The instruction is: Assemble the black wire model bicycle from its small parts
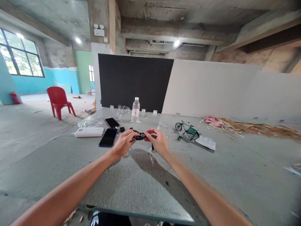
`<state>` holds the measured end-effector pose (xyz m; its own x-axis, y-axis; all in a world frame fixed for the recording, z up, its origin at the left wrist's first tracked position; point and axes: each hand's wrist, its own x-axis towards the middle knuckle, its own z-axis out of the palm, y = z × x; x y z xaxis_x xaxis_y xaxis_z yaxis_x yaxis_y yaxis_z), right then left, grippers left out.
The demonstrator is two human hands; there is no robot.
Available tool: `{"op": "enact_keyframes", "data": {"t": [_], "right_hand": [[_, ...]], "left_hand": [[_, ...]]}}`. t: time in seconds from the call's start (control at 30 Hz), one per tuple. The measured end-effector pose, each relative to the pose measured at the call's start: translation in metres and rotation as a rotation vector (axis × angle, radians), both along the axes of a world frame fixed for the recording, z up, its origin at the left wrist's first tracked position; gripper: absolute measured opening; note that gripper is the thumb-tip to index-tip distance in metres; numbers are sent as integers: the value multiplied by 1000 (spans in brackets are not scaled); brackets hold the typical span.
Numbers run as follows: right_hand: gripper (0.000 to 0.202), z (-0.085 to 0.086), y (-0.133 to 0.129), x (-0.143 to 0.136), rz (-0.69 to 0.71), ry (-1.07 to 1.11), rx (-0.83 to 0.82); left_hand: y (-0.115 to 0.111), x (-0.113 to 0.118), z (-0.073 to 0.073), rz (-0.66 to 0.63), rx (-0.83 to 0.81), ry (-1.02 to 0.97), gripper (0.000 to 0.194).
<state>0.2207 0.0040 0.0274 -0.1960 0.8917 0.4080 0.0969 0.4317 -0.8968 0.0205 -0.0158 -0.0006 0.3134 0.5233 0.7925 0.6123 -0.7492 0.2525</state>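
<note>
1. Showing at the bottom edge of the frame, dark trousers [110,219] with white markings sit beyond the near rim of a grey table [113,188], across which my bare forearms reach from both lower corners.

2. At the centre of the frame, my left hand [123,143] and right hand [159,142] hold a black spoked piece [140,136] between them, just above the tabletop. My left fingers close over one end; my right thumb and fingertips pinch the other, a narrow grip on both sides. The piece's finer detail is too small to tell.

3. Left of centre, near my left hand, lie a dark phone [108,137], a small black block [122,129] and, just behind, a second phone [112,122]. A white power bank [89,132] rests farther left, a pale cable running from it.

4. Right of centre, well apart from my right hand, a green model bicycle [192,131] stands upright with a white card [207,143] beside it and a small green part [179,138] in front.

5. Behind my hands, a clear bottle [135,114] with a white cap stands upright before a black panel [134,83]; a white panel [202,88] adjoins it.

6. Farther off at left, a red chair [57,97] occupies the floor, with a gridded window [20,53] at upper left.
</note>
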Motion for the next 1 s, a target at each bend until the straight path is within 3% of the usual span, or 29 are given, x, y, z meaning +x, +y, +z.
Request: {"op": "enact_keyframes", "data": {"t": [0.2, 0.43, 0.7, 0.83, 1.0], "right_hand": [[35, 1, 1, 1, 32, -29, 10], [33, -1, 6, 5, 38, -194, 64], [32, -4, 18, 20, -161, -479, 237], [29, -14, 26, 23, -56, -736, 383], [36, -26, 28, 9, 32, -925, 393]], "left_hand": [[0, 0, -3, 7, -17, -27, 22], [0, -1, 0, -9, -28, 0, 39], [7, -7, -2, 34, -63, 13, 44], [13, -8, -5, 79, -110, -16, 45], [14, -7, -4, 108, -182, -2, 41]]}}
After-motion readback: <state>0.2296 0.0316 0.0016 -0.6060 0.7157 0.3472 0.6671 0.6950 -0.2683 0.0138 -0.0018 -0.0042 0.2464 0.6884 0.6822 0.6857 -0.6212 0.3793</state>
